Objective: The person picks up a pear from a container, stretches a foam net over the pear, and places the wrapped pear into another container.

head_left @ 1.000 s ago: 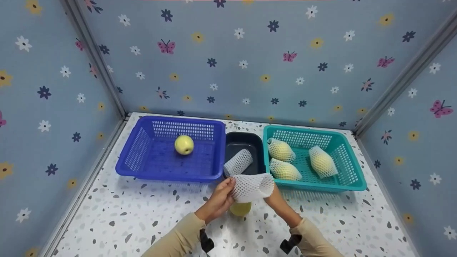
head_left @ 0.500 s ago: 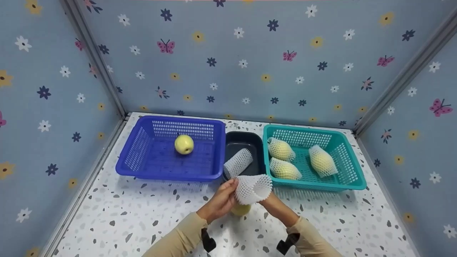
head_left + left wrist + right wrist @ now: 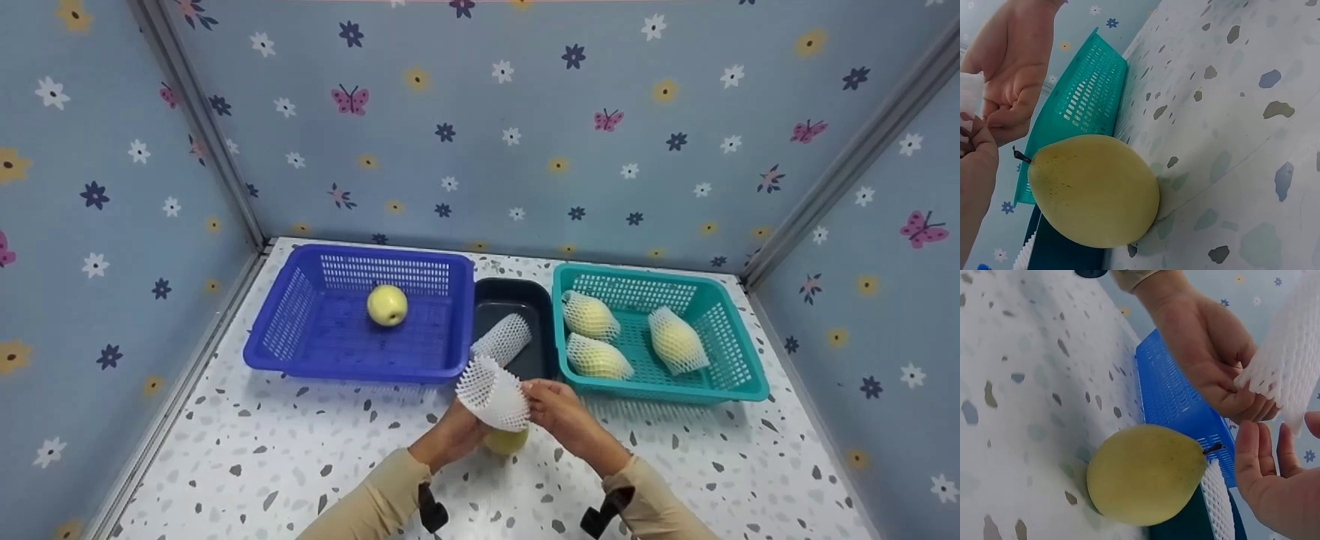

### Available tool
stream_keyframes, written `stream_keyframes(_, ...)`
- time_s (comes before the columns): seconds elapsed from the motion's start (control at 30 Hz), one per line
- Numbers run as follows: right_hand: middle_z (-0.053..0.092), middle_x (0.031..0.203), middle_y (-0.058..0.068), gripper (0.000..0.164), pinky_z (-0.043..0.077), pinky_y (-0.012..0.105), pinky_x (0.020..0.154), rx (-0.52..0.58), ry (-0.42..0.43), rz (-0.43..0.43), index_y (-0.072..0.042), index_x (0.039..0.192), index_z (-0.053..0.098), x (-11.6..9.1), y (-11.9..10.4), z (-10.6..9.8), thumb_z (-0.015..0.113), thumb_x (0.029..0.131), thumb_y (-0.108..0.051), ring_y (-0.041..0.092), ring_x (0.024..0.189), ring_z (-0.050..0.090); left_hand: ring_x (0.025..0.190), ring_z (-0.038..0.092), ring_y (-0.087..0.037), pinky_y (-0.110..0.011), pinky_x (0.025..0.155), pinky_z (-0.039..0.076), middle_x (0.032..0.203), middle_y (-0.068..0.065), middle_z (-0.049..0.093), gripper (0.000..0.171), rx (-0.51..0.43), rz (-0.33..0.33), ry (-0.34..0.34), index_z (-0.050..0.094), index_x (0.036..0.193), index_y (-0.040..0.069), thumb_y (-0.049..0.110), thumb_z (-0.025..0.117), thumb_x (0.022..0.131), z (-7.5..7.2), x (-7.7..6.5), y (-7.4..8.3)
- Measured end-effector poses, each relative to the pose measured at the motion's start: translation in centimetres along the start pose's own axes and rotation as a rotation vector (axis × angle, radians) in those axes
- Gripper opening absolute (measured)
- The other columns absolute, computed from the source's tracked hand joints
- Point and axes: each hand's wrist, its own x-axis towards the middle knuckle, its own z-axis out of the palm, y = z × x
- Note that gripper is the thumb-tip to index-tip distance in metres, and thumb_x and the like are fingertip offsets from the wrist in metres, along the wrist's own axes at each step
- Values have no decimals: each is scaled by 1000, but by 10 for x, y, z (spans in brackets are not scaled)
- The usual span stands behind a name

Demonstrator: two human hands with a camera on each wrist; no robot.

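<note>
A white foam fruit net is held between both hands above the table. My left hand grips it from the left, partly hidden by the mesh. My right hand pinches its right edge between thumb and fingers. In the right wrist view, the right fingertips meet the lower edge of the net, close to the left hand. Below the net, a bare yellow pear stands on the table, mostly covered in the head view. Its dark stem shows in the left wrist view.
A blue basket holding one yellow pear stands at left. The teal basket at right holds three netted pears. Between them, a black tray contains another foam net. Flower-patterned walls surround the speckled table.
The foam net has turned, its opening swinging from the right to the upper left, and moved slightly left. My right hand now shows at the net's right edge. The pear has stayed put.
</note>
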Motion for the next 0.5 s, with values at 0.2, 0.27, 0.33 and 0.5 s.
stream_keyframes(0.2, 64, 85, 4, 23, 49, 30, 74, 220, -77, 30, -8, 89, 64, -1, 1, -3, 44, 100, -7, 14, 78, 59, 110, 55, -15, -34, 99, 41, 116, -1, 62, 27, -11, 14, -4, 55, 125, 8, 16, 49, 100, 1, 1, -1)
stream_keyframes(0.27, 65, 87, 4, 26, 49, 30, 74, 285, -93, 37, -7, 91, 65, -1, 2, -3, 41, 101, -7, 15, 79, 59, 110, 55, -14, -32, 98, 41, 116, -1, 62, 26, -26, 19, -9, 56, 124, 8, 16, 48, 100, 1, 1, -1)
stream_keyframes(0.33, 66, 91, 6, 29, 50, 31, 76, 335, -107, 50, -7, 94, 66, -2, 2, -4, 38, 102, -8, 16, 81, 60, 108, 56, -13, -31, 96, 42, 114, -1, 62, 24, -54, 24, -17, 57, 122, 9, 14, 45, 101, 0, 1, 0)
stream_keyframes(0.5, 67, 98, 7, 34, 51, 32, 80, 411, -122, 92, -6, 98, 66, -2, 1, -6, 33, 103, -11, 18, 88, 61, 101, 58, -13, -28, 86, 45, 110, -2, 65, 25, -131, 13, -25, 61, 115, 12, 10, 40, 103, -3, 1, 1)
